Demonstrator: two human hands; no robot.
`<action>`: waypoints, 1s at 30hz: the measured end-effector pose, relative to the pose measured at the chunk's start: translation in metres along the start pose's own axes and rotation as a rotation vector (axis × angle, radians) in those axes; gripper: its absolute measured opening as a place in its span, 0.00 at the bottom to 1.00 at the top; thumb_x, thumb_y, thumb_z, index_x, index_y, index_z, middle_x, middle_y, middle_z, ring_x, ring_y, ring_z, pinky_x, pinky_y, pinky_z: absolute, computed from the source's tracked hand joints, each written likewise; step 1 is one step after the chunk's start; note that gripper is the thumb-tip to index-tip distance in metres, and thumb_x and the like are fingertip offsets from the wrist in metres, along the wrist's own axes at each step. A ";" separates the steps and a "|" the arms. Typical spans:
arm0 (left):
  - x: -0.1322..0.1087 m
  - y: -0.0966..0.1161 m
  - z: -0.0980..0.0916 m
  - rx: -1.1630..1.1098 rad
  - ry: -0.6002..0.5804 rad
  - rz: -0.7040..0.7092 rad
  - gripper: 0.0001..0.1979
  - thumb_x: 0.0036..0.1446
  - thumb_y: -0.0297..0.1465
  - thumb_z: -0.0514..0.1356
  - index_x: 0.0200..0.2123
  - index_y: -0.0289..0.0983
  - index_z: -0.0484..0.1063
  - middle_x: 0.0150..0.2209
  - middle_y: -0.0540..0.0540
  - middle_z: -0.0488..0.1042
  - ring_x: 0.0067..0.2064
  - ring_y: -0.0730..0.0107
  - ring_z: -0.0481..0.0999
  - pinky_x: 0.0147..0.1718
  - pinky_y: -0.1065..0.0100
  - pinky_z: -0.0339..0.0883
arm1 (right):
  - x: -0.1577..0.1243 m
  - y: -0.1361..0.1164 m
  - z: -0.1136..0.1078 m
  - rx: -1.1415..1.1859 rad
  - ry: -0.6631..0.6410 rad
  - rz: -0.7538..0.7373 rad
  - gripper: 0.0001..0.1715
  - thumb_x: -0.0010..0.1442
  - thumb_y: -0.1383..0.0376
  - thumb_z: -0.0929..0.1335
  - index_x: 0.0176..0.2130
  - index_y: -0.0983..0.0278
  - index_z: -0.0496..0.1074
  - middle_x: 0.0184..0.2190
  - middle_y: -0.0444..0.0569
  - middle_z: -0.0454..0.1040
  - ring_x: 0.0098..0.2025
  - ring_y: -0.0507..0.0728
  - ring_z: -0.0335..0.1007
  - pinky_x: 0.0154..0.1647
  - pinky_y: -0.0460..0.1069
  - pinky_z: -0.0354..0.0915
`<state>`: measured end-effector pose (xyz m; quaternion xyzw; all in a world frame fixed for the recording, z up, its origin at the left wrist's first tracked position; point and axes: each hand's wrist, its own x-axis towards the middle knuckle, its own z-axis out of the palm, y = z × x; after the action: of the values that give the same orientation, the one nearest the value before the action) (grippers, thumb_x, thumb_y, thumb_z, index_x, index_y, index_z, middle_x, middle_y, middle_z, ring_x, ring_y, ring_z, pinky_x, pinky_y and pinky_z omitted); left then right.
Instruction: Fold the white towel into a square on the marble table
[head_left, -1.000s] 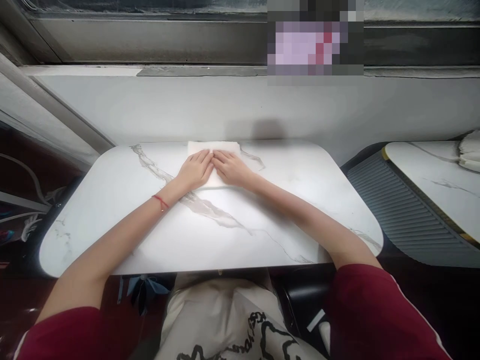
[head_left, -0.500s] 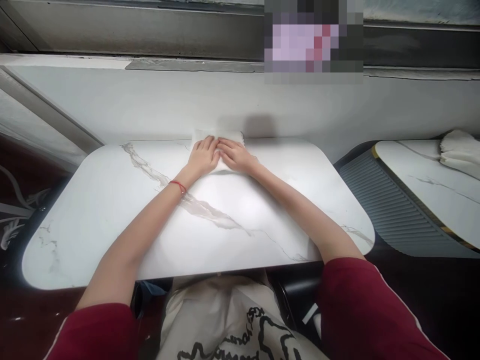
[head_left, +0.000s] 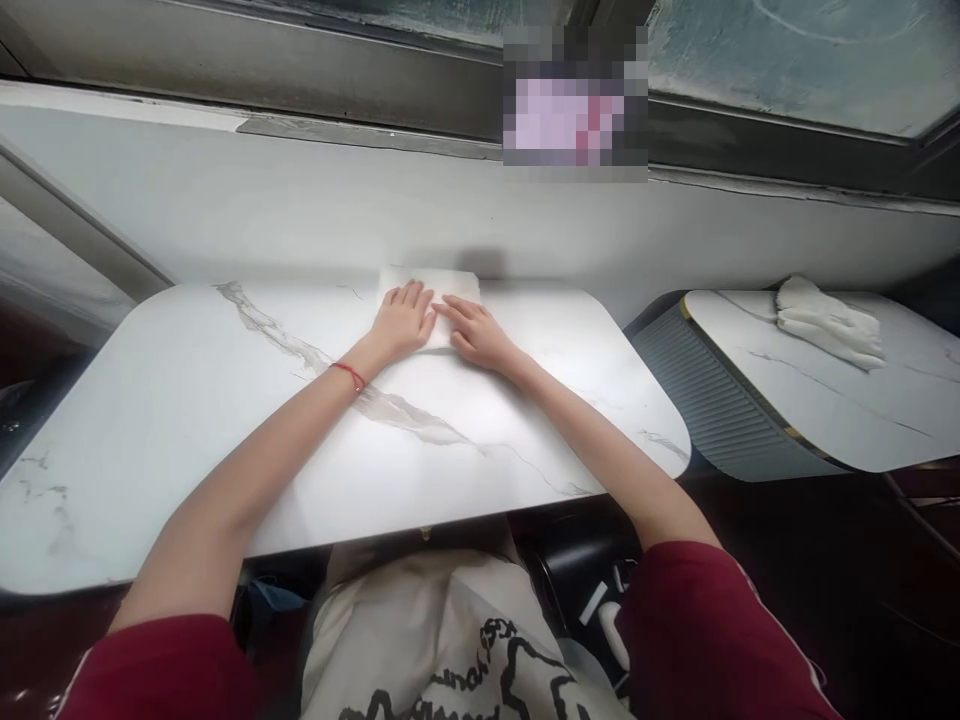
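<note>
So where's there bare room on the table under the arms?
The table is bare left of the left forearm, right of the right forearm, and between them nearer the body. Crowded: the back middle, where left hand and right hand touch the cloth.

On my feed the white cloth (head_left: 431, 276) is looking matt and soft, while the desk (head_left: 330, 480) is shining smooth and glossy, veined like marble. I'm seeing ribs covering the grey side panel (head_left: 701, 395) of the second desk (head_left: 847, 410), where another cloth (head_left: 829, 325) is looking rough and creased. The window frame (head_left: 337, 90) is showing as dull metal, its glass (head_left: 810, 60) appearing cloudy.
</note>
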<state>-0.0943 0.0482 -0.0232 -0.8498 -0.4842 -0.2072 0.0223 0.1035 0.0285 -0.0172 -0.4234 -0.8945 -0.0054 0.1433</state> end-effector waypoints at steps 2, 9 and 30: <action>-0.003 0.014 0.001 -0.003 -0.013 0.023 0.25 0.69 0.33 0.47 0.64 0.27 0.64 0.69 0.25 0.62 0.72 0.45 0.58 0.67 0.44 0.52 | -0.016 -0.002 -0.004 -0.009 0.013 0.013 0.35 0.66 0.68 0.56 0.69 0.72 0.60 0.70 0.63 0.60 0.71 0.62 0.53 0.69 0.59 0.52; -0.019 0.074 0.006 -0.014 -0.065 0.149 0.25 0.69 0.31 0.47 0.64 0.24 0.64 0.68 0.24 0.62 0.71 0.43 0.59 0.67 0.44 0.53 | -0.078 -0.015 -0.026 -0.106 0.068 0.096 0.25 0.66 0.68 0.57 0.58 0.70 0.69 0.57 0.63 0.72 0.56 0.64 0.65 0.56 0.57 0.59; -0.127 0.227 -0.023 0.036 -0.240 0.271 0.30 0.65 0.33 0.54 0.69 0.32 0.64 0.67 0.31 0.66 0.71 0.37 0.60 0.64 0.41 0.63 | -0.232 -0.115 -0.067 -0.232 0.105 0.407 0.24 0.68 0.69 0.58 0.60 0.68 0.68 0.53 0.67 0.73 0.53 0.69 0.70 0.50 0.62 0.71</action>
<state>0.0306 -0.1813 -0.0125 -0.9253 -0.3682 -0.0905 0.0072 0.1725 -0.2296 -0.0006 -0.6078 -0.7755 -0.1010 0.1382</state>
